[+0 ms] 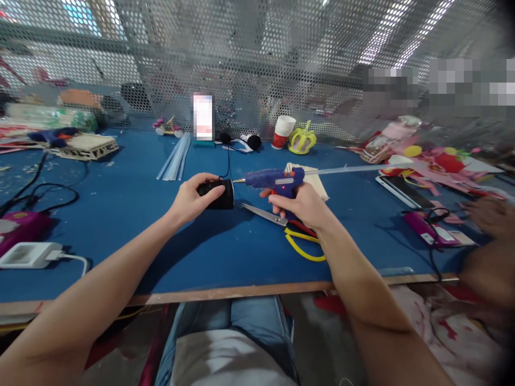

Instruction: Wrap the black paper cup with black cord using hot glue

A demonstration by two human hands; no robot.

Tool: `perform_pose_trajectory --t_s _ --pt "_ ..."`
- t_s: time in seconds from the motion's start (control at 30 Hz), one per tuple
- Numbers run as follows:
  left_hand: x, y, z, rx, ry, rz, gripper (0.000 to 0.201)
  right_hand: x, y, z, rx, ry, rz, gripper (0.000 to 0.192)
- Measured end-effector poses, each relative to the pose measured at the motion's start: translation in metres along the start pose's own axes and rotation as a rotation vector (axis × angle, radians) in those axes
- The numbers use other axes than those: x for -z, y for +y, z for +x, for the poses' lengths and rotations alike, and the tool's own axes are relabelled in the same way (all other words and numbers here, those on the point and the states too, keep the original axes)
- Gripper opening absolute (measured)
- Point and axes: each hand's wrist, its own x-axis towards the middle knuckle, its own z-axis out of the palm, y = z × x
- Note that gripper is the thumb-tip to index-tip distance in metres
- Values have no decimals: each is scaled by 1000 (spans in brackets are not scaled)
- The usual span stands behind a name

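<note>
My left hand (192, 199) clamps a black cylinder (219, 193) on the blue tabletop (120, 214); my right hand (300, 206) grips the glue gun (273, 179). Perforated metal screen (241, 53) behind.

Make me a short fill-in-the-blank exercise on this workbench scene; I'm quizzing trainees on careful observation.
1. The right hand grips a blue ____ whose nozzle points at the black cylinder.
2. The black cylinder is held by the ____ hand.
3. The scissors lying on the blue table have ____ handles.
4. Beside the red-and-white paper cup sits a small yellow-green ____.

Missing words: glue gun; left; yellow; crown
</note>
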Motion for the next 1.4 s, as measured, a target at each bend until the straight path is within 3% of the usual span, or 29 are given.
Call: perform_pose_trajectory --t_s 0.17,0.4,0.63,1.03,1.4 --pt "2 -1 1 39 -16 -8 39 -8 0 -6 43 119 -190 29" --pt "1 -1 1 28 -1 17 39 -8 2 -8 173 119 -423 25" --pt "1 1 0 5 5 41 38 -8 0 -8 200 135 -541 19" --pt "0 0 -1 -90 28 69 34 -9 2 -6 257 161 -570 18" --pt "0 2 -1 -129 34 82 32 -6 -6 -10 187 152 -530 23"
